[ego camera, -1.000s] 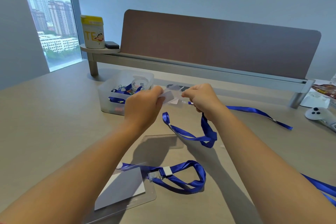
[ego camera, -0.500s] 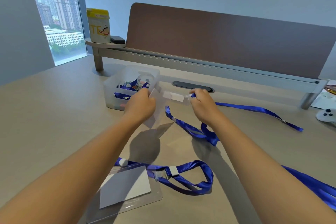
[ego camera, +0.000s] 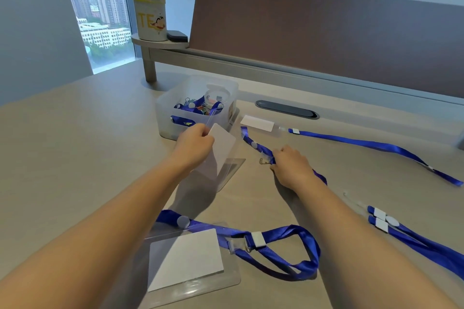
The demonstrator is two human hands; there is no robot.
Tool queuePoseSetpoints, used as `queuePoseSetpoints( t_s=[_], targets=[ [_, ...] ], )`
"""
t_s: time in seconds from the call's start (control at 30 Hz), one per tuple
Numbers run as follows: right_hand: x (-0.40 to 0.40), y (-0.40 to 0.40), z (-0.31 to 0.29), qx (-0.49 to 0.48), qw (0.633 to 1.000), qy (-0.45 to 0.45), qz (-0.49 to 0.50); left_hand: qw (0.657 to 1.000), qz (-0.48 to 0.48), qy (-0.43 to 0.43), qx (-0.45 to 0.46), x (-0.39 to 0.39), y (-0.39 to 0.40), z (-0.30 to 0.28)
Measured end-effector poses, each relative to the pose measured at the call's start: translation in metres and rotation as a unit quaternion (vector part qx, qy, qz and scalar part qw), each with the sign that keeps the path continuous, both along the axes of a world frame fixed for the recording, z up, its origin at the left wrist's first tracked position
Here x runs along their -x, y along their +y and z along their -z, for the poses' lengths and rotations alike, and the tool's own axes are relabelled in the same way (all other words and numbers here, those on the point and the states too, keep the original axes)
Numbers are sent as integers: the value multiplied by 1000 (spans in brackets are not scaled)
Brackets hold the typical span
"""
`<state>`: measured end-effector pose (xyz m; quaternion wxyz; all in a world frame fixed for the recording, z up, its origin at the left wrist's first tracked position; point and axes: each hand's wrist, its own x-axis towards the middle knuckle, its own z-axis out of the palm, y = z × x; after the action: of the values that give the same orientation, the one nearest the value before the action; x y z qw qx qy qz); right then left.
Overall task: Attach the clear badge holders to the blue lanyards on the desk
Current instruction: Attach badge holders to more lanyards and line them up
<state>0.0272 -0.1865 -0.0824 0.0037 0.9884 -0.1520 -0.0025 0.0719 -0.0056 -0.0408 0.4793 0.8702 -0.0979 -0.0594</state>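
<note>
Three clear plastic badge holders with white cards inside show on the pale grey desk (ego camera: 75,148). One clear badge holder (ego camera: 221,158) is pinched at its top edge by the closed fingers of the left hand (ego camera: 194,144), tilted, its lower corner near or touching the desk. A second, finished badge holder (ego camera: 188,258) lies flat near the front edge, clipped to a looped blue lanyard (ego camera: 281,248). A third, far badge holder (ego camera: 257,123) lies beyond the hands, joined to a long blue lanyard (ego camera: 371,144) stretching to the right.

Four lanyard runs can be counted, though some may continue out of view. The right hand (ego camera: 292,167) is closed over the middle blue lanyard (ego camera: 256,145), whose metal clip pokes out beside the fingers, apart from the held holder. Two more blue straps with white clasps (ego camera: 411,238) lie at the right edge.

Behind the left hand stands a translucent plastic bin (ego camera: 175,108) holding blue straps, binder clips and a small clear jar. Further back, a brown partition panel (ego camera: 326,40) rises behind a low shelf carrying a yellow-lidded canister (ego camera: 149,15) and a small black object (ego camera: 177,35). A dark oval cable slot (ego camera: 286,109) sits in the desk.
</note>
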Motion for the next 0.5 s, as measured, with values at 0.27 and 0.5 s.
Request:
queuePoseSetpoints(
  t_s=[0.27, 0.5],
  targets=[
    [-12, -2, -5, -36, 998, -10, 56, 1000, -1, 3, 4, -4, 9, 2],
    [-13, 21, -38, -150, 980, -129, 26, 999, -18, -11, 50, -7, 26, -12]
  ],
)
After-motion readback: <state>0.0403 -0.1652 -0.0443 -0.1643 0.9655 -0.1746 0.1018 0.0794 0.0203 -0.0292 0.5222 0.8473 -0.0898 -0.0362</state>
